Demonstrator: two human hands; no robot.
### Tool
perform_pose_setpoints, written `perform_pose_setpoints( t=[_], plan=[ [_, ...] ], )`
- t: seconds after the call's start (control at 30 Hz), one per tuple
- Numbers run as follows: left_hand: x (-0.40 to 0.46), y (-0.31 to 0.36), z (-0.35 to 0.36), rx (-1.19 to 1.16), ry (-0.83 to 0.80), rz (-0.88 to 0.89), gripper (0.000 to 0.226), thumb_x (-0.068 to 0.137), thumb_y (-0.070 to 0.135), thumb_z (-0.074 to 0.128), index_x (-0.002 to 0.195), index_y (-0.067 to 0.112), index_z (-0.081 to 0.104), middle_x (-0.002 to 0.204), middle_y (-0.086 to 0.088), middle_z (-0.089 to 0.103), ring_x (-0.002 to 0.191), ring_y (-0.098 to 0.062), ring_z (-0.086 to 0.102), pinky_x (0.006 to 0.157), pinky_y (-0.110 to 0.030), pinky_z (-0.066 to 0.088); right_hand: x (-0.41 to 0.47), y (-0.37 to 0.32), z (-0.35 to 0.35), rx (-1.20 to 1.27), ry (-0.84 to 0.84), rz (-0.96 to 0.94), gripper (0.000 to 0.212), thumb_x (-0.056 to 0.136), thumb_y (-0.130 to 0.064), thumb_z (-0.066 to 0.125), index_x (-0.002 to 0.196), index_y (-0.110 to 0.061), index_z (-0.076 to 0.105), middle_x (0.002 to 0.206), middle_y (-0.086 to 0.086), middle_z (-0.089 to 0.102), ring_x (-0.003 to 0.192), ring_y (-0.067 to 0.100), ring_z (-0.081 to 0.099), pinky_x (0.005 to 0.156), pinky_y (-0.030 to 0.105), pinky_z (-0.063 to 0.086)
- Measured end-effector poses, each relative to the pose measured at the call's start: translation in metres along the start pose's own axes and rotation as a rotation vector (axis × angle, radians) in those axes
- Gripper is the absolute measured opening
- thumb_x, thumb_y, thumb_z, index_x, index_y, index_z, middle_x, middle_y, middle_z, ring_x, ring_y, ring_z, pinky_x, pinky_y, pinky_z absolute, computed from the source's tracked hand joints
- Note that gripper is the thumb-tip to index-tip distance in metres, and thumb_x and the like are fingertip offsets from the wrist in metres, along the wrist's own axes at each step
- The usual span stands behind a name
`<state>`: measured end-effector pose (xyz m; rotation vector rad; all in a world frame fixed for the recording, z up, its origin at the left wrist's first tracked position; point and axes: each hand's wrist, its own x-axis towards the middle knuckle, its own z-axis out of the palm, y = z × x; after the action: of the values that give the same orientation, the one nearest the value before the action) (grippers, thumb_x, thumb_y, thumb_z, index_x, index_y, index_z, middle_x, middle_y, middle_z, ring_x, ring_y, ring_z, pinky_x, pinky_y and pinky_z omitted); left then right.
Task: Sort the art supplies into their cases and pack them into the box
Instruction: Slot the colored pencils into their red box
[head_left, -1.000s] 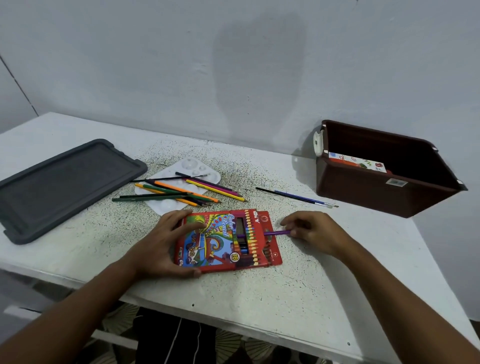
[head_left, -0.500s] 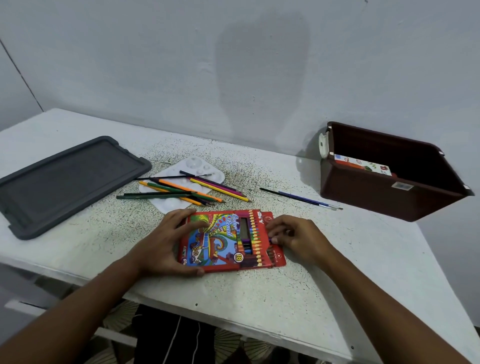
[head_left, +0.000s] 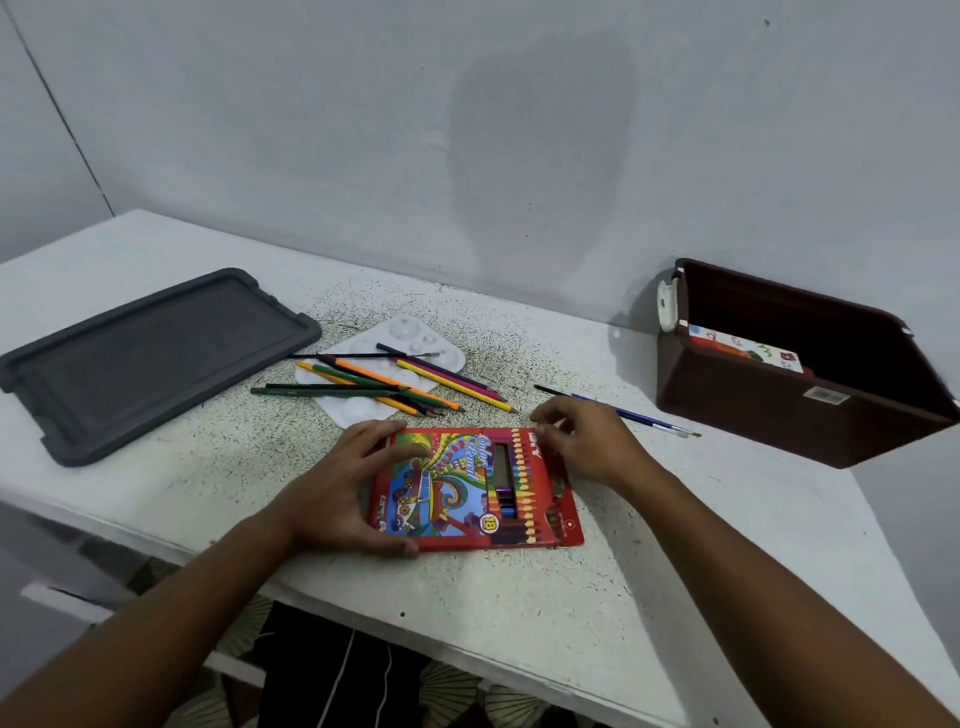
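I am holding the red pencil case (head_left: 475, 488) flat on the white table (head_left: 519, 597) with the left hand (head_left: 343, 488), thumb curled round its near edge and fingers spread across the printed cover. A second ago the right hand (head_left: 582, 447) was feeding a purple pencil into the case's open right end; that pencil is now showing inside the window of the case, and the right hand is lifting off the flap end, fingers loosely curled and holding nothing. One pencil is therefore sorted. I judge the next step to be a reach toward the loose coloured pencils (head_left: 395, 384) lying across the white palette (head_left: 384, 364) beyond the case. The blue paintbrush (head_left: 623, 413) is lying between the right hand and the brown box (head_left: 779, 415), apart from both. The grey lid (head_left: 150, 358) is resting at far left.
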<state>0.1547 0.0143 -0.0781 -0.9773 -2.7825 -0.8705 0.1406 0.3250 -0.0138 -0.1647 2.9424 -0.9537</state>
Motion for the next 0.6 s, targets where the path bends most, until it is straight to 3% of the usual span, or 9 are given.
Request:
perform_pose_setpoints(
  t=[0.13,0.3,0.6],
  plan=[
    [-0.001,0.0,-0.001,-0.022,0.003,-0.01,0.094,0.052,0.081,0.072,0.135,0.043,0.045,0.15,0.004,0.032,0.14,-0.013,0.023,0.112,-0.039,0.032,0.032,-0.019,0.021,-0.16,0.029,-0.037,0.023,0.095,-0.026,0.058,0.115,-0.019,0.065,0.113,0.001,0.064,0.102,0.02,0.059,0.083,0.035,0.05],
    [-0.001,-0.002,-0.004,-0.031,0.004,-0.007,0.095,0.052,0.082,0.071,0.134,0.043,0.045,0.149,0.003,0.035,0.139,-0.015,0.026,0.112,-0.039,0.031,0.048,-0.032,0.039,-0.275,0.073,-0.004,0.018,0.092,-0.023,0.057,0.108,-0.018,0.065,0.106,0.005,0.061,0.099,0.025,0.057,0.076,0.036,0.047],
    [0.004,-0.004,-0.005,-0.036,0.005,0.01,0.095,0.051,0.081,0.073,0.133,0.042,0.045,0.147,0.003,0.037,0.137,-0.016,0.029,0.111,-0.038,0.032,0.048,-0.025,0.042,-0.253,0.089,0.049,0.015,0.092,-0.022,0.057,0.106,-0.019,0.063,0.106,0.004,0.06,0.098,0.025,0.057,0.08,0.041,0.051]
  ],
)
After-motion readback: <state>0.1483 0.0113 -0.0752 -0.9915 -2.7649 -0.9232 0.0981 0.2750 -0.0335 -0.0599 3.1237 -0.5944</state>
